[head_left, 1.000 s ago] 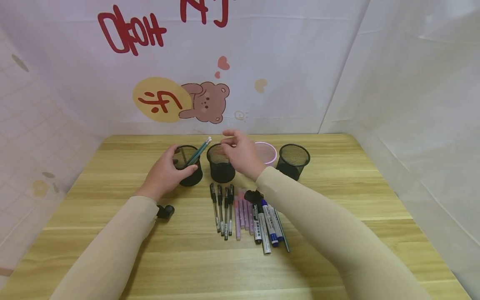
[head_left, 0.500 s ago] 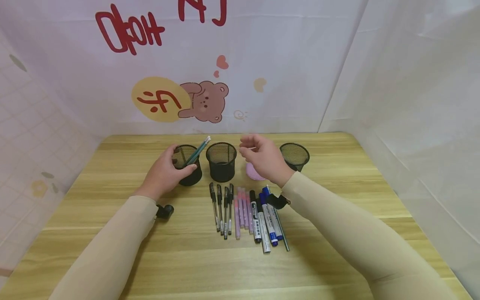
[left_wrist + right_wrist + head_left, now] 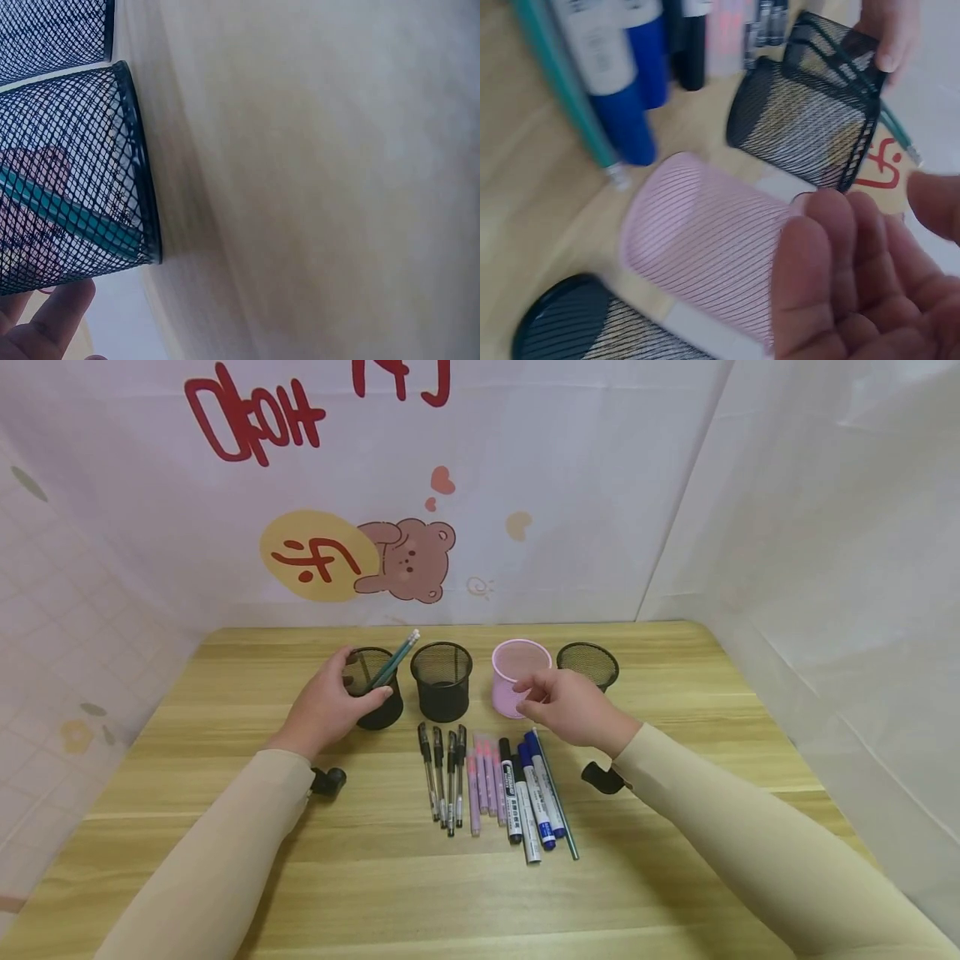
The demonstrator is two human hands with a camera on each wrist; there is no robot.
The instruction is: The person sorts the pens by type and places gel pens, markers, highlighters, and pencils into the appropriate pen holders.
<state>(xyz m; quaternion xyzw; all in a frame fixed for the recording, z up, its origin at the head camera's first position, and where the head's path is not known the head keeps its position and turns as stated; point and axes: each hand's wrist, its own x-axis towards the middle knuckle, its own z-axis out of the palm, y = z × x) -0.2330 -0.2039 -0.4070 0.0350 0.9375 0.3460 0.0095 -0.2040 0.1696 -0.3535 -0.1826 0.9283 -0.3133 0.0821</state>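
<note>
Right hand (image 3: 573, 708) has withdrawn toward 6 o'clock, uncovering the pink cup (image 3: 519, 673); fingers loosely curled, holding nothing. Left hand (image 3: 330, 706) grips the leftmost mesh cup (image 3: 372, 687). Left wrist view alone shows the green pencils (image 3: 71, 214) inside through the mesh.

We read red Korean-style letters (image 3: 255, 414) on the wall sheet (image 3: 570, 485), cut off at top; red strokes on yellow circle (image 3: 318, 558). Marker labels (image 3: 512, 797) too small.
</note>
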